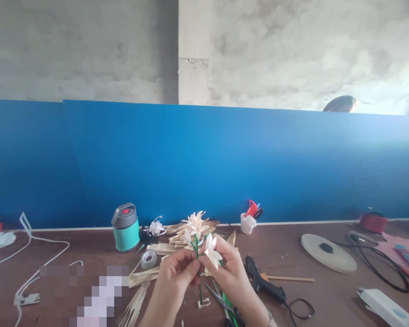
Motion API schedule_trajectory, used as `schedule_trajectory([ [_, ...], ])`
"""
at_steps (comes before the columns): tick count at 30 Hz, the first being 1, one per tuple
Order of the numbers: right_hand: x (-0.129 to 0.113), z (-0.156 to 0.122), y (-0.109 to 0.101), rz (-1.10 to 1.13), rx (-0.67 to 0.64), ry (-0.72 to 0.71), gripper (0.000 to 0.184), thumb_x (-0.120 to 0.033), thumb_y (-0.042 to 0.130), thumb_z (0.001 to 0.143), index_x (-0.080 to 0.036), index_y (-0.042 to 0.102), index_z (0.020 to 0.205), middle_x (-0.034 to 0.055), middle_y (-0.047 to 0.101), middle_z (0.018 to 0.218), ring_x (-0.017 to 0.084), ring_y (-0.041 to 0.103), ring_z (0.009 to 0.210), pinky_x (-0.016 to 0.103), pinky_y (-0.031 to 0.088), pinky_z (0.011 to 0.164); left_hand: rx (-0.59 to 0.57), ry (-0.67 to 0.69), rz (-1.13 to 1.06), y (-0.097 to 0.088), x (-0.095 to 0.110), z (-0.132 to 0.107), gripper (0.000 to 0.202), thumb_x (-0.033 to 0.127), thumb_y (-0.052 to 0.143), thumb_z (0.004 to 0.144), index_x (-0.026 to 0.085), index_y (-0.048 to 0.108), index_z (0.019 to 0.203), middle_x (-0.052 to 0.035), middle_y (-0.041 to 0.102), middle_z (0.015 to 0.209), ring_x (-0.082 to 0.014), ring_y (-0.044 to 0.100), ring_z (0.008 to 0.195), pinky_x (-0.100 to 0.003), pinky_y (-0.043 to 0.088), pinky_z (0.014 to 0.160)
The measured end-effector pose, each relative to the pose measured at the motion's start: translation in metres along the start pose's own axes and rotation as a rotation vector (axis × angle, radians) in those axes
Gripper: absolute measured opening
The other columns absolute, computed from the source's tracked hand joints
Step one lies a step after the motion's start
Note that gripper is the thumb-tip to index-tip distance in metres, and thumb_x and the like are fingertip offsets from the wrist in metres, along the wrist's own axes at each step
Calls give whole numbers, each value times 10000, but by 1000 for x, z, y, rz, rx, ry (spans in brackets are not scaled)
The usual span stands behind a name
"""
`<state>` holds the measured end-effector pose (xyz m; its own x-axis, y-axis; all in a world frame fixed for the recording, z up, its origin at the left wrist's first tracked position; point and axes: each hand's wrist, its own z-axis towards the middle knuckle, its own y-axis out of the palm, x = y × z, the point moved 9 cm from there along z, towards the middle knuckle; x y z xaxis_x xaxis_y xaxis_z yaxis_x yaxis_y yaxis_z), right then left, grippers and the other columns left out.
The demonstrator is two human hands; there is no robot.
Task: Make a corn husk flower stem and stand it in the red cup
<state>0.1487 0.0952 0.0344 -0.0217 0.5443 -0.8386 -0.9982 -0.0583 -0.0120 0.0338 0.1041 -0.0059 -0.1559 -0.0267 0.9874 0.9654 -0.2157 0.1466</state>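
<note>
Pinched in the fingers of my left hand [175,274] is the green stem [200,288] of a handmade flower spray, held upright above the table. Pale, pointed petals form a flower [195,223] at its top. My right hand [230,268] is closed around the stem's right side, its fingers at a lower white flower [211,252]. The fingertips of both hands meet near the stem, so their exact contact is partly hidden. Below the right hand lie dark scissors [221,297], partly covered by the wrist. Dried husk strips [139,293] spread behind and left of my hands.
A black glue gun [264,281] and a wooden stick [291,278] lie to the right. A tape roll [148,259] and a teal flask [126,234] stand left. A white cup [248,224], a glass lid [327,254] and cables share the table. A blue partition [204,163] rises behind.
</note>
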Motion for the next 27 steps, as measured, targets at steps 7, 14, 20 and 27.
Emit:
schedule_trajectory([
  [7, -8, -3, 2, -45, 8, -166, 169, -247, 616, 812, -195, 582, 655, 1, 513, 699, 152, 476, 656, 257, 370, 609, 9, -8, -75, -1, -1, -1, 293, 410, 760, 657, 134, 662, 651, 2, 579, 592, -77, 460, 507, -191, 338, 503],
  [14, -17, -7, 0, -100, 24, -250, 99, -213, 597, 804, -215, 647, 719, 21, 574, 724, 178, 525, 679, 285, 398, 628, 8, -14, -69, -2, -3, 1, 319, 428, 775, 624, 132, 655, 632, -13, 598, 608, -83, 454, 516, -197, 335, 511],
  [20, 8, 1, -4, 137, 34, -2, 94, -292, 676, 753, -224, 710, 809, 43, 639, 814, 206, 573, 769, 293, 438, 673, -23, 3, 63, -2, 5, 2, 314, 450, 724, 666, 146, 653, 698, 2, 576, 618, -93, 444, 533, -204, 338, 512],
  [27, 57, -4, -8, 573, 172, 378, 243, -351, 812, 622, -177, 662, 703, -3, 620, 648, 114, 502, 536, 219, 383, 504, -25, 48, 250, -1, 12, 1, 274, 429, 667, 683, 156, 638, 693, -4, 578, 605, -125, 474, 546, -232, 372, 523],
])
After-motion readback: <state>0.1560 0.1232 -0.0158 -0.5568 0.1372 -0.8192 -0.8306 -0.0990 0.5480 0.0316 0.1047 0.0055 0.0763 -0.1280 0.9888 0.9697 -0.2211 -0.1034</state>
